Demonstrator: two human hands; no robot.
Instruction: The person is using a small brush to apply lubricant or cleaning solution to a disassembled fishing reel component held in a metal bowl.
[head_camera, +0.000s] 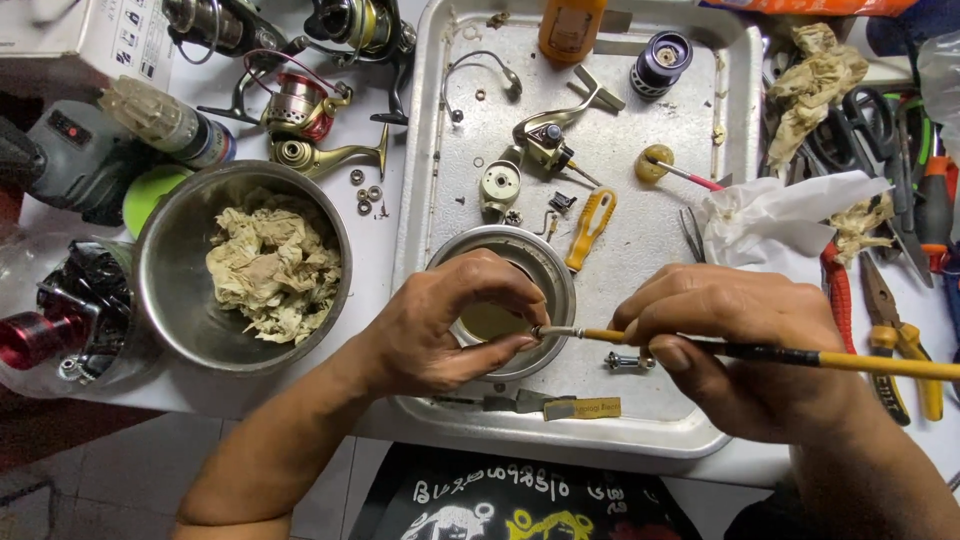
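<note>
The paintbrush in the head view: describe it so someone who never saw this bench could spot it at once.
Start at the metal tray in the middle and find the small steel bowl at its near edge. The paintbrush lies across the right hand, its tip meeting the left hand over that bowl. Unlike the nearby tools, it is long and thin, yellow and black.

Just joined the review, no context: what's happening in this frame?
A person is working over a metal tray strewn with fishing reel parts. The left hand pinches something small, too hidden to identify, above a small steel bowl of yellowish liquid. The right hand holds a yellow-handled brush with its tip at the left fingertips. A larger bowl of soiled rags sits to the left, and hand tools lie to the right.
</note>
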